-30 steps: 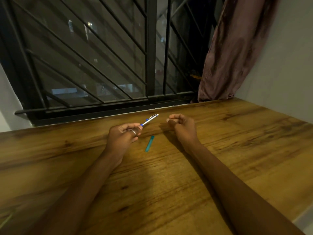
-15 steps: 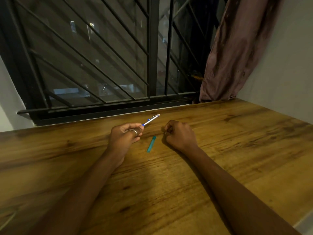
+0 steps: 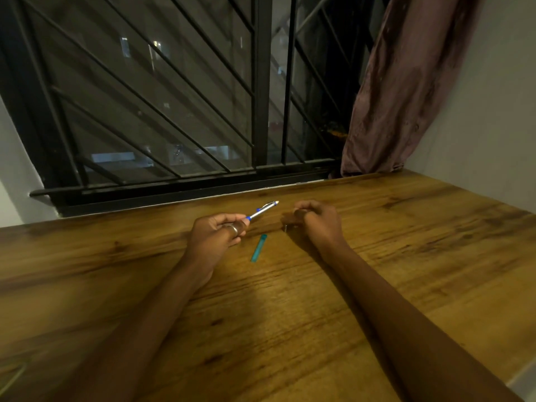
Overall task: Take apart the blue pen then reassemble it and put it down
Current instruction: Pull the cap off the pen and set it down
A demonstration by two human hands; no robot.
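Gripping the pen's upper half in my left hand, I set a tiny part down from my clenched right hand. It should rest beside the teal barrel, away from the table's far edge.

wooden table | teal pen piece lying flat (between the forearms)

Home, likely a bedroom or study corner. Wood-grain surface pushed against a window with black diagonal security grille. Mauve curtain bunched at the right, plain pale wall beside it. Outside it is night, with lit windows of neighbouring buildings. Dim indoor light.
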